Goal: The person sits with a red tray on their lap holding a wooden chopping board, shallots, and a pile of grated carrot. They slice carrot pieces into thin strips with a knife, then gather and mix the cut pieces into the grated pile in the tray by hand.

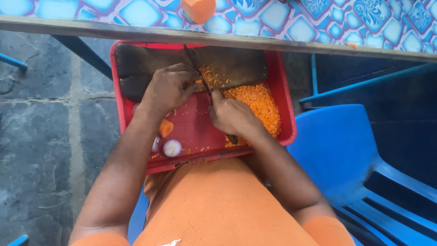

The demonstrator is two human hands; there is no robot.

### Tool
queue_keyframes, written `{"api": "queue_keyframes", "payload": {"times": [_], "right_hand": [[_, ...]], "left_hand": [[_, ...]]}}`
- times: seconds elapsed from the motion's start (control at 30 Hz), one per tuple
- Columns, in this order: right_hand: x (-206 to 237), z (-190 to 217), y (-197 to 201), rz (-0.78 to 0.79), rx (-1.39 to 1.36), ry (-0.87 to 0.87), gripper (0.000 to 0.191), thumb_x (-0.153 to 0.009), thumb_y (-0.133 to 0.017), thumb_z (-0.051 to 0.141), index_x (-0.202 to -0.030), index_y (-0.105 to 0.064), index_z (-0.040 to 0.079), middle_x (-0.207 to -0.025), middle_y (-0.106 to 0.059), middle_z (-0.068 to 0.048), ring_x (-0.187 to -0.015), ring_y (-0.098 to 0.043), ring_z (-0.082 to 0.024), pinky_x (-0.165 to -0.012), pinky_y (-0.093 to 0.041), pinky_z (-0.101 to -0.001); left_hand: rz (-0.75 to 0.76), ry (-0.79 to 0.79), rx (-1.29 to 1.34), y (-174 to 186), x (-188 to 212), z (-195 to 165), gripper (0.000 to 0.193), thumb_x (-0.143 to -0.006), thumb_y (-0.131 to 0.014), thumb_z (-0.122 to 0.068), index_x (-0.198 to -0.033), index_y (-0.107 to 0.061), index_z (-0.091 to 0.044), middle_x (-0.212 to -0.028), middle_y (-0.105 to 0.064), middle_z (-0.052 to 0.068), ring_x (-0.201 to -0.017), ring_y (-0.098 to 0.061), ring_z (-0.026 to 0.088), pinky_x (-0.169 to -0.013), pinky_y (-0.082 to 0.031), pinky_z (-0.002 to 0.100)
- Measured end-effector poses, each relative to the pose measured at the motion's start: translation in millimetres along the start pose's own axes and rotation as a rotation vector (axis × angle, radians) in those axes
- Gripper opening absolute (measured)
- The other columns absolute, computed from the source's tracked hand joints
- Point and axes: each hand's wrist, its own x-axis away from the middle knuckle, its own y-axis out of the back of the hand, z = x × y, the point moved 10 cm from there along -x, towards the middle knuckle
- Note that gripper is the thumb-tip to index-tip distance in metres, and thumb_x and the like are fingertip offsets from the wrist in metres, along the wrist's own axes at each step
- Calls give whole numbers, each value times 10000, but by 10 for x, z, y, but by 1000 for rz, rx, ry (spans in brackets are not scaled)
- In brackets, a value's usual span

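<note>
Right hand (232, 116) closed around a knife (200, 75), left hand (168, 86) curled over carrot pieces (209, 77) on a dark board (236, 66) in a red tray (119, 98) on the lap; fingertips beside the blade risk a cut.

Red tray (287, 98) on lap: dark cutting board (236, 64) along its far edge, left hand (168, 89) pinning carrot pieces (210, 77), right hand (232, 116) gripping knife (200, 73), chopped carrot heap (259, 102) by right edge, halved onion (172, 147) near front-left corner.
</note>
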Motion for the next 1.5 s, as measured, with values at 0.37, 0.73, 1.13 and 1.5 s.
{"api": "queue_keyframes", "payload": {"times": [0.37, 0.73, 1.13, 1.5], "right_hand": [[-60, -14, -117, 41, -15, -40, 401, -981, -503, 281, -1196, -429, -50, -833, -681, -349, -850, -671, -534, -801, -507, -641], [13, -84, 182, 150, 83, -45, 394, -975, -500, 313, -1195, -489, -13, -919, -695, -326, -930, -660, -520, -868, -489, -633], [-95, -75, -11, 38, 95, 37, 363, -976, -498, 268, -1157, -467, -45, -830, -691, -326, -831, -677, -522, -797, -505, -640], [-102, 48, -47, 42, 73, 24, 402, -970, -494, 270, -1204, -450, -54, -858, -699, -330, -860, -688, -512, -810, -513, -623]], "left_hand": [[-33, -49, 4, 47, -14, -57, 251, -868, -786, -210, -1075, -776, -69, -1037, -736, 128, -948, -711, 331, -840, -572, 435], [-30, -119, 27, 80, 60, -158, 175, -870, -753, -149, -1025, -767, -67, -1058, -741, 115, -982, -704, 324, -877, -566, 439], [-58, -84, 23, 153, 5, -157, 125, -853, -748, -143, -951, -789, -78, -927, -726, 114, -893, -696, 324, -809, -561, 444], [-57, -61, -19, 149, -25, -132, 113, -856, -739, -145, -940, -794, -94, -925, -717, 109, -885, -695, 325, -796, -560, 445]]}}
